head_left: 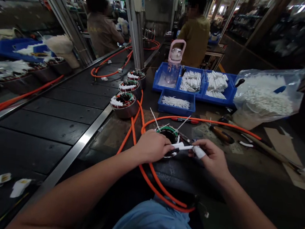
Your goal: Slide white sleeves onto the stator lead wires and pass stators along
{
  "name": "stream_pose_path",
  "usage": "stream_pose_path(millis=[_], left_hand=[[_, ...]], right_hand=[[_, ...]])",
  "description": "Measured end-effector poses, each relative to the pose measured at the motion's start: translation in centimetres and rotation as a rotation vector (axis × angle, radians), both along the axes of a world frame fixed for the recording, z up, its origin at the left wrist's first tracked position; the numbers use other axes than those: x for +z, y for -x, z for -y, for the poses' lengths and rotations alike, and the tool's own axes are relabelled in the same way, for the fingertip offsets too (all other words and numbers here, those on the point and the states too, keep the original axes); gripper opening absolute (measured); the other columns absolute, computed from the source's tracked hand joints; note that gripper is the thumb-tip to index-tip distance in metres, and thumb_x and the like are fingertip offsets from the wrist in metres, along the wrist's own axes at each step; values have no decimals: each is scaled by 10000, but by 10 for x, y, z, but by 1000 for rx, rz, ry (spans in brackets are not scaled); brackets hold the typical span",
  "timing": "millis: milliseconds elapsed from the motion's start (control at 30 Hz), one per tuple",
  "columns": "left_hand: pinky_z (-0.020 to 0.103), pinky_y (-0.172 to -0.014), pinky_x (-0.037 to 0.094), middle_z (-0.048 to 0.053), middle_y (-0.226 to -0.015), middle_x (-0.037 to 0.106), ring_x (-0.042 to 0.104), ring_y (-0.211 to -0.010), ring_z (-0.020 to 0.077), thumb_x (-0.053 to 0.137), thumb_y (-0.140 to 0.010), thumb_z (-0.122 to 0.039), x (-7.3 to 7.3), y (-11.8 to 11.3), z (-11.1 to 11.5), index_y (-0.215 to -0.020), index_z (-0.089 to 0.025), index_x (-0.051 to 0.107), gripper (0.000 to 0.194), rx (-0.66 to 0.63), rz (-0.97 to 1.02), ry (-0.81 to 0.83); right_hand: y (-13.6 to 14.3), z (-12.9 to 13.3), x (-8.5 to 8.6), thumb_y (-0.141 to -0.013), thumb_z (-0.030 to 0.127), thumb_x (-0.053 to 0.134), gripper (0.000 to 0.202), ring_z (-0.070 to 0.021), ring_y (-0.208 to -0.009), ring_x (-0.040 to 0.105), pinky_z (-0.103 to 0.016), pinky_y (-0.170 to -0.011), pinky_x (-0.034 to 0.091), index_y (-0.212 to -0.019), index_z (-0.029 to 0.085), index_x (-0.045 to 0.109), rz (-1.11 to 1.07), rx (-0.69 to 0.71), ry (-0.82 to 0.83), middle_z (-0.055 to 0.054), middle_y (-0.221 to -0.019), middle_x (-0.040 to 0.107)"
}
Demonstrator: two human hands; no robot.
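A worker's left hand point(153, 146) steadies a motor coil point(170, 135) on the surface point(244, 176), fingers curled on its rim, while the right hand point(210, 158) pinches a white strip point(186, 147) against it. Two white ties stand in the coil; three finished-looking coils point(125, 102) wait beside the conveyor point(58, 118), so fitting seems partway.

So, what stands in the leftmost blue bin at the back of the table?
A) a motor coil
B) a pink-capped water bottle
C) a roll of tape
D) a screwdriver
B: the clear water bottle with its pink cap and handle stands upright in the leftmost blue bin.
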State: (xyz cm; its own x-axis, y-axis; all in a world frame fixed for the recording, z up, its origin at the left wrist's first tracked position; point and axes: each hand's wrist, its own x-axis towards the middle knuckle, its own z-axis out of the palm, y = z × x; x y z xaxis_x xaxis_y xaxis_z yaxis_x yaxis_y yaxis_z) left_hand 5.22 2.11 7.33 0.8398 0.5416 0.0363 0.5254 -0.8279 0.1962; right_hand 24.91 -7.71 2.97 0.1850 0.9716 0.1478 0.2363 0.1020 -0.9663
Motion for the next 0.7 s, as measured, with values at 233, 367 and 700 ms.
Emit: stream_pose_path(millis=[233, 367, 700], left_hand=[[329, -668, 400, 51, -798, 702, 632, -780, 231, 387, -873, -425, 4, -8, 1, -829, -233, 709, 378, 74, -124, 9], [333, -679, 395, 55, -811, 700, 629, -790, 239, 372, -874, -438, 5, -12, -1, -823, -239, 704, 390, 99, -172, 15], [372, -852, 358, 84, -935, 623, 547, -876, 239, 515, -756, -579, -23, 17, 5, -1155, -143, 515, 591, -170, 36, -148]], right_hand=[[5, -20, 11, -769, 255, 544, 128, -153, -653, 639, -264, -618, 519, -864, 183, 591, -38, 289, 184, -16, -765, 657], [16, -25, 11, -772, 153, 512, 238, -144, -730, 628, -256, -689, 492, -960, 200, 650, 168, 410, 122, -8, -829, 669], [27, -12, 9, -759, 148, 571, 204, -152, -829, 612, -246, -751, 456, -942, 182, 653, 357, 319, -33, -22, -913, 677]])
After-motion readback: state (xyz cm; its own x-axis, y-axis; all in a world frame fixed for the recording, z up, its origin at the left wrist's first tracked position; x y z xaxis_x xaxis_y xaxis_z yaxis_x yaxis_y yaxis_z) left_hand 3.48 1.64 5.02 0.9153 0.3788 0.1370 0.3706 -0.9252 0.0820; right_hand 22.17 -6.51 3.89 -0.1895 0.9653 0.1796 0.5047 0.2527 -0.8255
